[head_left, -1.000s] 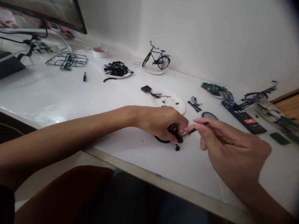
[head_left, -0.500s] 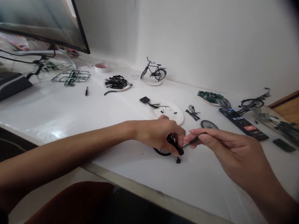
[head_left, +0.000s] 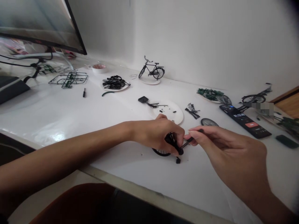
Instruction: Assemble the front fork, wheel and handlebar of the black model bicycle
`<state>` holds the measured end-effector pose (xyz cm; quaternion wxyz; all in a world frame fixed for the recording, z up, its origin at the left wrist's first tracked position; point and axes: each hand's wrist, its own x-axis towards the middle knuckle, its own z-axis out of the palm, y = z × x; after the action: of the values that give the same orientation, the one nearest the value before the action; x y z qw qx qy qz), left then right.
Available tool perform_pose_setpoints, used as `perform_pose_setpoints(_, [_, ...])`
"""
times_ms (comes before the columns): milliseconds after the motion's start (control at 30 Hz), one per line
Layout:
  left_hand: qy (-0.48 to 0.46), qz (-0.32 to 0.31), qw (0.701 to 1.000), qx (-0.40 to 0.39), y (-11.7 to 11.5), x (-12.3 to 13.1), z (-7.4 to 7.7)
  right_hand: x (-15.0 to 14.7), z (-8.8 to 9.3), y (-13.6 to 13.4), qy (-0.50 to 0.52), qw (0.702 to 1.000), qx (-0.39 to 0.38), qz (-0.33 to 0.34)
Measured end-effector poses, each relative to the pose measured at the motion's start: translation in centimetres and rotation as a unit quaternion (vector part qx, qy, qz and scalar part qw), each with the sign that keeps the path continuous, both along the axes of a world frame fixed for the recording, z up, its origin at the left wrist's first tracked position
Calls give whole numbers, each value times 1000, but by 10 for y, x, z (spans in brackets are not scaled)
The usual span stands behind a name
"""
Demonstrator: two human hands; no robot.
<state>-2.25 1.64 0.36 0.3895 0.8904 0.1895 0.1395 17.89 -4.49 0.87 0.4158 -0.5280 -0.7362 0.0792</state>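
Observation:
My left hand (head_left: 163,133) is closed around a black, partly built model bicycle (head_left: 173,143) low over the white table. A spoked wheel (head_left: 161,152) pokes out under the palm, and a small black pedal (head_left: 178,160) sticks out below the fingers. Much of the frame is hidden by the hand. Between thumb and fingertips, my right hand (head_left: 224,146) pinches a slim screwdriver (head_left: 195,136) with a dark handle. Its thin shaft slants down left to the bicycle by my left fingertips; the tip's exact contact cannot be made out.
Behind my hands are a paper plate (head_left: 178,112) with tiny parts, a loose wheel (head_left: 209,122) and black pieces (head_left: 192,111). A phone (head_left: 245,121) lies at right. Farther back stand a finished model bicycle (head_left: 153,70) and a plate of black parts (head_left: 116,83). Another screwdriver (head_left: 84,92) lies left.
My right hand has shifted slightly left, and the screwdriver now slants more steeply. The left hand keeps its hold on the model bicycle. The camera view has moved a little.

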Motion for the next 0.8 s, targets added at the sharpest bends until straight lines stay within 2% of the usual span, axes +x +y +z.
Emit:
perform_pose_setpoints(100, [6, 0, 1000, -3, -1, 0, 3, 2, -5, -1, 19, 1000, -7, 3])
perform_pose_setpoints(300, [-3, 4, 1000, 12, 0, 0, 2, 4, -3, -1, 14, 993, -35, 114])
perform_pose_setpoints(400, [-16, -10, 1000, 18, 1, 0, -1, 6, -1, 1, 17, 989, -58, 137])
perform_pose_setpoints(600, [-11, -2, 1000, -9, 3, 0, -6, 5, -1, 3, -19, 993, -3, 115])
perform_pose_setpoints(800, [-2, 6, 1000, -15, 1, -1, -3, 0, -4, 1, -24, 996, 56, 62])
